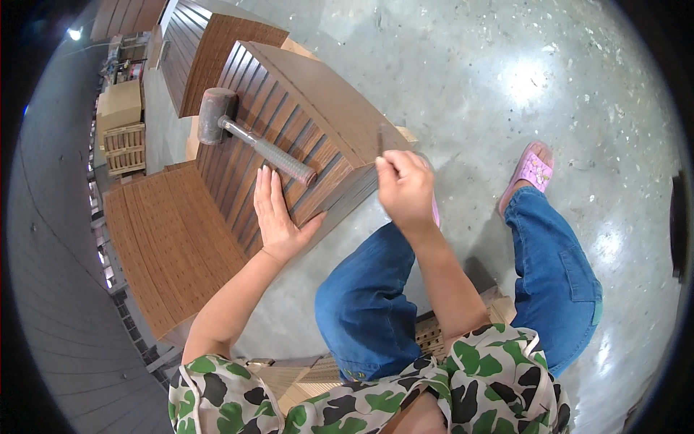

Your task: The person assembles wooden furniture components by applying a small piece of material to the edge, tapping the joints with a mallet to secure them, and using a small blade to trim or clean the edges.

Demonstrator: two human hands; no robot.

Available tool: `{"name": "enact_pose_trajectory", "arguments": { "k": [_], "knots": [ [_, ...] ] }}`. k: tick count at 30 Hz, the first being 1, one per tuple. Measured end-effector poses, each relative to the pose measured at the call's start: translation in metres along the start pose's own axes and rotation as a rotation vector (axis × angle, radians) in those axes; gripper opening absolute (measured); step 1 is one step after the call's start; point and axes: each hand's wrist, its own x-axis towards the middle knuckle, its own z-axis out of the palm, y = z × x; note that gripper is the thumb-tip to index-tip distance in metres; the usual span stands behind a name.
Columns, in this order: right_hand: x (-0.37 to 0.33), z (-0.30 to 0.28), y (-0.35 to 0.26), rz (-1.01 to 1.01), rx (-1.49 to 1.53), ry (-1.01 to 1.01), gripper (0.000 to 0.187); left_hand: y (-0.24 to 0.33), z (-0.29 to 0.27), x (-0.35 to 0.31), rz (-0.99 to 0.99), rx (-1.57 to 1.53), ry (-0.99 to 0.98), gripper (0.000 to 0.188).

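My left hand [278, 220] lies flat, fingers stretched out, on a stack of brown wood-grain slatted panels [269, 114]. Just beyond its fingertips a mallet [269, 150] rests on top of the stack, its blocky grey head to the far left and its ribbed handle pointing back toward me. My right hand [406, 186] is closed in a pinch at the stack's near right corner, beside the plain brown side face. A thin dark sliver shows above its fingers, too small and blurred to name.
To the left stands another brown panel stack [170, 242], with a further stack [224, 54] behind. Cartons [119, 105] and wooden pallets [124, 148] sit at the far left. Slatted wood [311, 376] is below me. My feet in pink sandals [533, 173] stand on the grey floor [463, 94].
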Motion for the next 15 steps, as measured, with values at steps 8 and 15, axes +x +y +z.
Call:
{"name": "enact_pose_trajectory", "arguments": {
  "k": [8, 15],
  "knots": [
    [0.02, -0.01, -0.02, 0.143, 0.49, -0.254, 0.004, 0.0, 0.002, 0.003, 0.002, -0.008, 0.006, 0.107],
    [0.023, 0.005, 0.07, 0.497, 0.549, -0.27, 0.011, -0.004, 0.0, 0.0, 0.01, -0.017, -0.013, 0.108]
  ]
}}
